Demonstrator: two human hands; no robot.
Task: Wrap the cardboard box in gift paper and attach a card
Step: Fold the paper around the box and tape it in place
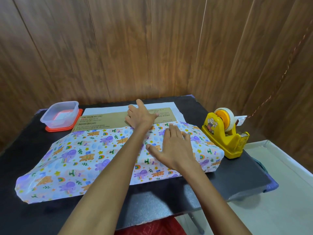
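so, at the far left a clear plastic tub (pixel 59 114) sits on a red lid (pixel 64 128). something pale lies inside; it may be the card, but i cannot tell. next to it the cardboard box (pixel 108 119) lies flat in the middle of the black tabletop (pixel 237 175), on top of the gift paper (pixel 76 158). the near side of the paper is folded up over the box and hides most of its top. a far strip of brown box is bare, and a white edge of paper lies flat behind it. the left hand (pixel 140 116) rests on that bare strip with fingers spread, an open grip that holds nothing. the right hand (pixel 171 146) presses flat on the paper, its grip open too. at the far right stands a yellow tape dispenser (pixel 225 133), with no hand on it. i think the job is about a third done: the far flap, the tape, both ends and the card are left.
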